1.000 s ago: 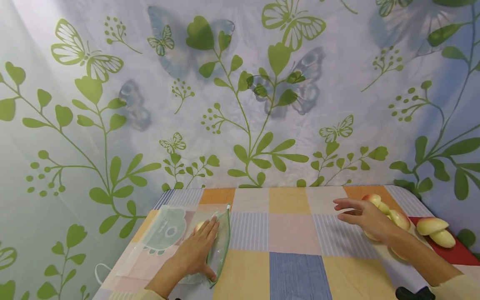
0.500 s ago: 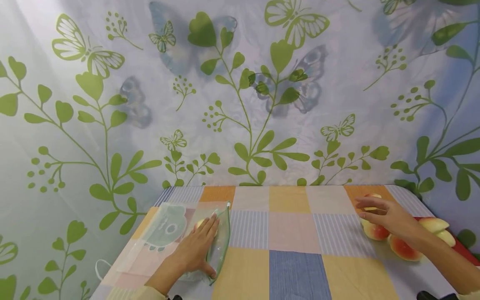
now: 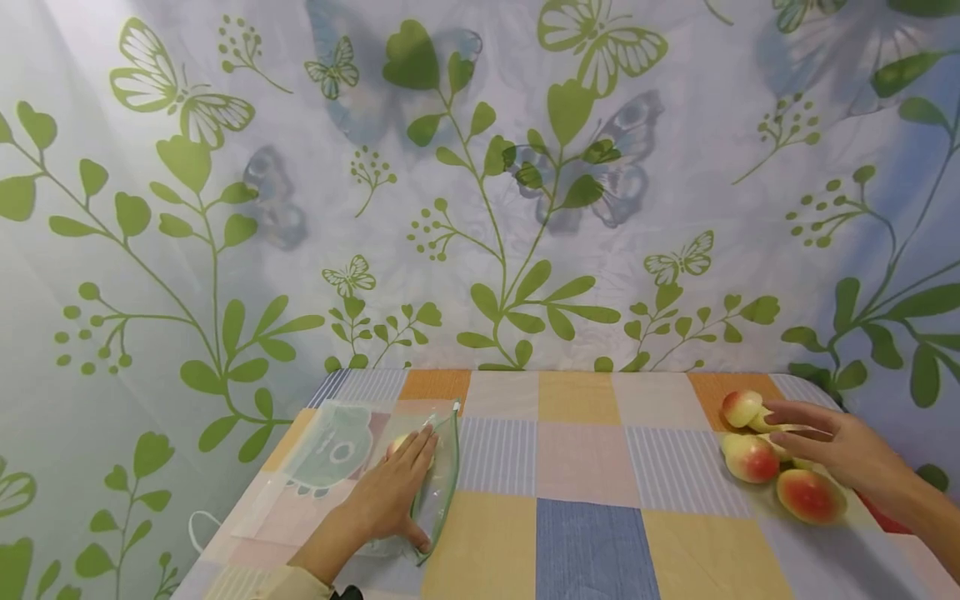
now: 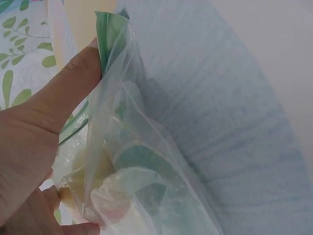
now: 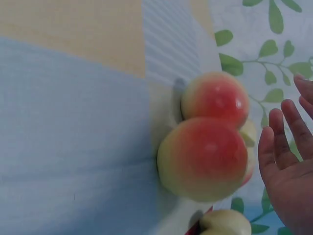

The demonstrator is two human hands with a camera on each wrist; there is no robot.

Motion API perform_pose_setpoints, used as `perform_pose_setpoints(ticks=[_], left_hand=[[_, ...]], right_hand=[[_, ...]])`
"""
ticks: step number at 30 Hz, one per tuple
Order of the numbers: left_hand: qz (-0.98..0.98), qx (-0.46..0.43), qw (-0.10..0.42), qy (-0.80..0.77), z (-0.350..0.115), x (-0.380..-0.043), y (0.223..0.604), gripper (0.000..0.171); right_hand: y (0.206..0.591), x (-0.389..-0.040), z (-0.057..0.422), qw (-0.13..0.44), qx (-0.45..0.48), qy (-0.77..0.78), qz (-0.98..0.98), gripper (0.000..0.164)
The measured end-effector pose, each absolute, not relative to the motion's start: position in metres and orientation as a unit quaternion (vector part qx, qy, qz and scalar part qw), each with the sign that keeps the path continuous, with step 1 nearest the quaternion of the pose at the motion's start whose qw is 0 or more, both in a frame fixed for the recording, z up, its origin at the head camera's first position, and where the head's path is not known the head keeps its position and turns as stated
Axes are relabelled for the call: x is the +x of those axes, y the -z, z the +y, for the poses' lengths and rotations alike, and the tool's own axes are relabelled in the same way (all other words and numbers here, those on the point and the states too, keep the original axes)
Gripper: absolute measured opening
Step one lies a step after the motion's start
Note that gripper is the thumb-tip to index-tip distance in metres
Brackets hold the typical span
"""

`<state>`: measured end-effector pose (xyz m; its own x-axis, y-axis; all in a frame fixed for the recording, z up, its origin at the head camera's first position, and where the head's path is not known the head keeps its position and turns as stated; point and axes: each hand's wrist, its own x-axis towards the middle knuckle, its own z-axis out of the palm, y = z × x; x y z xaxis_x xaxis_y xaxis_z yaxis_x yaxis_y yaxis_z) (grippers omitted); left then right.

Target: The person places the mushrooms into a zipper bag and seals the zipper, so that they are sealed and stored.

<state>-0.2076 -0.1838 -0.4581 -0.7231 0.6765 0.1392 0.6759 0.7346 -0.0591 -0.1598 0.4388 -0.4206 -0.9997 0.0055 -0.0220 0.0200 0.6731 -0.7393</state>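
My left hand [image 3: 390, 496] rests on a clear zip bag [image 3: 330, 450] at the table's left, its fingers straight in the head view. In the left wrist view the thumb lies against the bag's green zip edge [image 4: 111, 36]. A red-and-yellow, peach-like fruit [image 3: 397, 447] shows through the plastic, partly covered by my fingers. At the right, my right hand [image 3: 847, 442] hovers over a group of similar fruit, fingers extended and holding nothing. Two rounded fruit, one larger [image 5: 203, 159] and one behind [image 5: 215, 100], stand beside that hand in the right wrist view.
A patchwork cloth [image 3: 585, 467] covers the table. A red mat [image 3: 885, 512] lies at the right, mostly behind my right arm. Behind the table hangs a curtain [image 3: 480, 208] with green leaves and butterflies. A white loop [image 3: 201, 529] sticks out past the left edge.
My right hand has moved to the right, uncovering more of the red-and-yellow fruit beneath it. The left hand stays on the bag.
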Motion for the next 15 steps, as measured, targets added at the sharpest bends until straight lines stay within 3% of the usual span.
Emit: perform_pose_setpoints(ticks=[15], left_hand=[[-0.929, -0.364, 0.073, -0.004, -0.186, -0.209, 0.459, 0.15]], right_hand=[[0.441, -0.146, 0.492, -0.052, 0.103, 0.395, 0.911, 0.083]])
